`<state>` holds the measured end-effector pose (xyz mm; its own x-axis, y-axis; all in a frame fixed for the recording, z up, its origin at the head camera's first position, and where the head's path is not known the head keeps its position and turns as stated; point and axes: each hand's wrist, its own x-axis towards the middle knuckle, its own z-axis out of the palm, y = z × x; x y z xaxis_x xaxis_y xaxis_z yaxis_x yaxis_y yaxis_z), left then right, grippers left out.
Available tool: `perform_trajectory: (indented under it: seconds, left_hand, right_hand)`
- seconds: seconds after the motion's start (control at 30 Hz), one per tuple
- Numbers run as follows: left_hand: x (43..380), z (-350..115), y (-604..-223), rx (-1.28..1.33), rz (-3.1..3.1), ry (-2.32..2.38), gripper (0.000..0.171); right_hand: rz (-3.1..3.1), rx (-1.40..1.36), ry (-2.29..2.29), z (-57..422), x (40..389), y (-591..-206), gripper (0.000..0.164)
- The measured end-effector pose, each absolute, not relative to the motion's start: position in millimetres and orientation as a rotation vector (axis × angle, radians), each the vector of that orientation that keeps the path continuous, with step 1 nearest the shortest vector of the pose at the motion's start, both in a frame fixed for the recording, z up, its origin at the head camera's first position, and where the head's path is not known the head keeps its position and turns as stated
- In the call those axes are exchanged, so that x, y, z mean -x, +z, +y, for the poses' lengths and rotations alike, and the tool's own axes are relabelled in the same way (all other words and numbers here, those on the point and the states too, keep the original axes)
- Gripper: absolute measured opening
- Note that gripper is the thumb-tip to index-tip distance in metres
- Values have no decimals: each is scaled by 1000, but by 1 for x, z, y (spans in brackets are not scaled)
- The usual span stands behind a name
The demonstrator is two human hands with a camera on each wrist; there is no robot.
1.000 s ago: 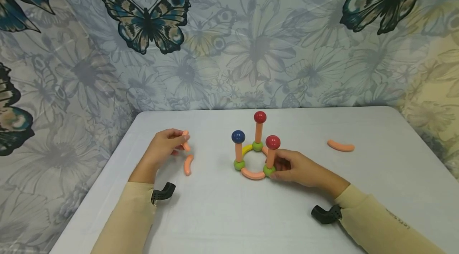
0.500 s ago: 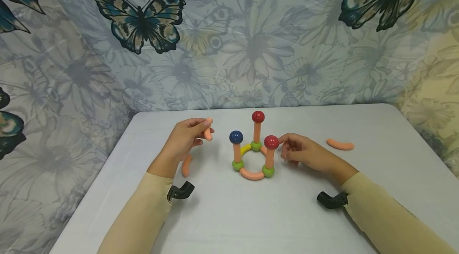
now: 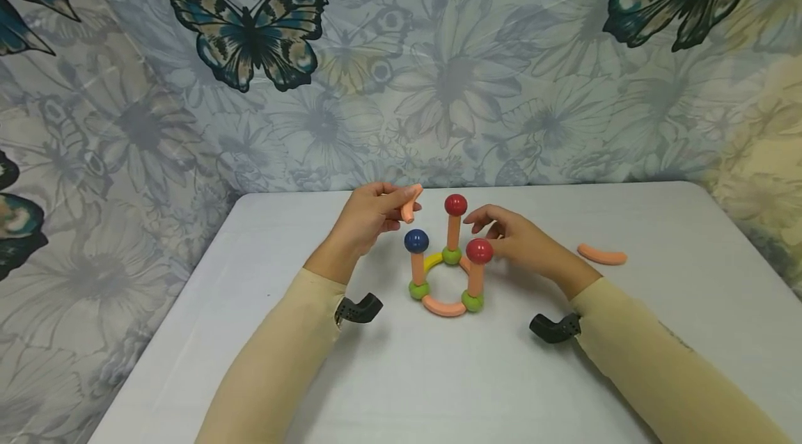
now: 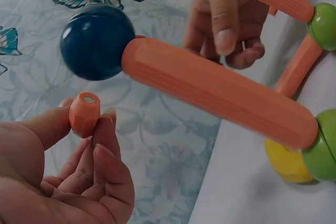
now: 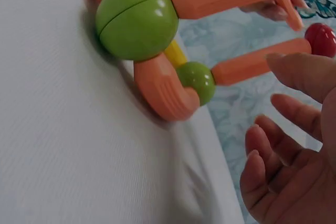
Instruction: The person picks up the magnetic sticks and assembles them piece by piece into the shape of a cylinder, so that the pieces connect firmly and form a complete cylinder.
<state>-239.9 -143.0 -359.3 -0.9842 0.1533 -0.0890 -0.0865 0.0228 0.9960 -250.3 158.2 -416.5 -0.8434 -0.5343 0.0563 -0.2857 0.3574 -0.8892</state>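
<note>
My left hand pinches a curved orange stick between thumb and fingers, raised behind the blue ball. In the left wrist view the stick's end shows a small metal spot. My right hand holds nothing, its fingers loosely bent beside the rear red ball and close to the front red ball. Between the hands stands a ring of curved orange and yellow pieces joined by green balls. Three upright orange sticks rise from it, each topped by a ball.
A loose curved orange stick lies on the white table at the right. Behind the table's far edge hangs a butterfly-patterned cloth. Black wrist cameras stick out from both sleeves.
My left hand has carried the curved stick rightward and away to behind the structure. My right hand has let go of the front right corner and moved up towards the rear red ball.
</note>
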Motion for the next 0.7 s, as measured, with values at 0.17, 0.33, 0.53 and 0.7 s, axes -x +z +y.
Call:
perform_trajectory:
  seconds: [0.17, 0.33, 0.53, 0.7]
  left_hand:
    - [243, -133, -358, -84, 2092, 2036, 31]
    - [243, -128, -355, -111, 2093, 1962, 28]
    - [243, -129, -353, -122, 2098, 1912, 31]
    - [242, -132, -350, -135, 2098, 1893, 30]
  right_hand:
    - [2421, 698, -1506, 145, 253, -411, 44]
    - [2466, 714, -1506, 138, 254, -409, 37]
    - [2476, 710, -1519, 133, 252, -407, 28]
    - [2484, 698, -1510, 131, 252, -405, 26]
